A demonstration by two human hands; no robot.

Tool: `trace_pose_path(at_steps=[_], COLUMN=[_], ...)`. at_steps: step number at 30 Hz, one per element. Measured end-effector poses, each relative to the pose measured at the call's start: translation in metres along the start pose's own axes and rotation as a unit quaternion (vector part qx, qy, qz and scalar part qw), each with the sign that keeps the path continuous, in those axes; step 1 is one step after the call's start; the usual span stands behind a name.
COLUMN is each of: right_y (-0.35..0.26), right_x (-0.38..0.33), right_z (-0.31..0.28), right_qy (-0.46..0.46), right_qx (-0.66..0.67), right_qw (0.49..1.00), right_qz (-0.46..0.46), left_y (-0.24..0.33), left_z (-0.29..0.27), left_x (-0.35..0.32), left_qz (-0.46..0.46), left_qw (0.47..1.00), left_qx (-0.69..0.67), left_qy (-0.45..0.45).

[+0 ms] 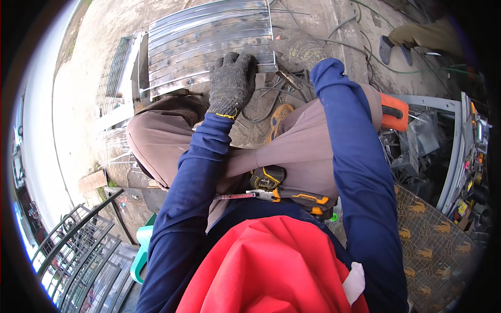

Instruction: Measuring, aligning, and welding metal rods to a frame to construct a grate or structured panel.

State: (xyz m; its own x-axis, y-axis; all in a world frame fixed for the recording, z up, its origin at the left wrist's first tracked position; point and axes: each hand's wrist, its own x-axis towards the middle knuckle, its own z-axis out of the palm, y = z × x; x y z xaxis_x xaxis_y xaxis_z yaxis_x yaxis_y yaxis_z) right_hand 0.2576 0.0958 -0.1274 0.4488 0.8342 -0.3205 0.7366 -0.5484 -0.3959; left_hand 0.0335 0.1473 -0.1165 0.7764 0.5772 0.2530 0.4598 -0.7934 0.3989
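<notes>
A slatted metal panel [209, 44] of silvery parallel strips with dark scorch marks lies in front of my knees. My left hand [232, 81], in a dark grey knitted glove, is closed over its near edge, fingers bent on top and the thumb hidden. My right hand [302, 48], in a similar glove, is by the panel's right edge. Its fingers are smeared and blend into the ground, so their grip does not show. Under the panel's near right corner, a brown metal bar [291, 78] sticks out.
Cables [360, 49] run over the ground at right. Another person's leg [422, 39] is at the upper right. An orange-handled tool [392, 112] and a grey metal frame [454, 156] with scrap lie beside my right knee. Black metal railings [78, 250] stand lower left, near a turquoise stool [142, 255].
</notes>
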Motion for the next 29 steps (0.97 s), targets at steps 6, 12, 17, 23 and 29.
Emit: trace_pose_path(at_steps=[6,12,17,23,29], right_y=[0.0,-0.006,-0.005,-0.004,-0.003], right_x=[0.011,-0.005,-0.005,-0.008,-0.003], right_z=[0.001,-0.008,-0.012,-0.018,-0.02], right_qy=[-0.048,-0.008,-0.005,-0.028,-0.04], right_qx=[-0.044,0.001,-0.081,0.015,0.04], right_qw=[0.998,1.0,0.993,0.999,0.998], right_qz=[0.012,0.003,-0.082,0.017,0.026], left_y=[0.001,0.001,0.0,0.0,0.0], left_z=[-0.001,0.002,0.004,0.002,0.0], left_x=[0.0,-0.002,-0.004,-0.008,-0.009], left_qz=[0.007,0.018,0.009,-0.003,-0.009], left_qw=[1.0,1.0,0.999,0.998,0.999], left_qx=[0.003,0.002,-0.012,-0.039,-0.045], left_qy=[-0.003,0.01,0.032,0.038,0.024])
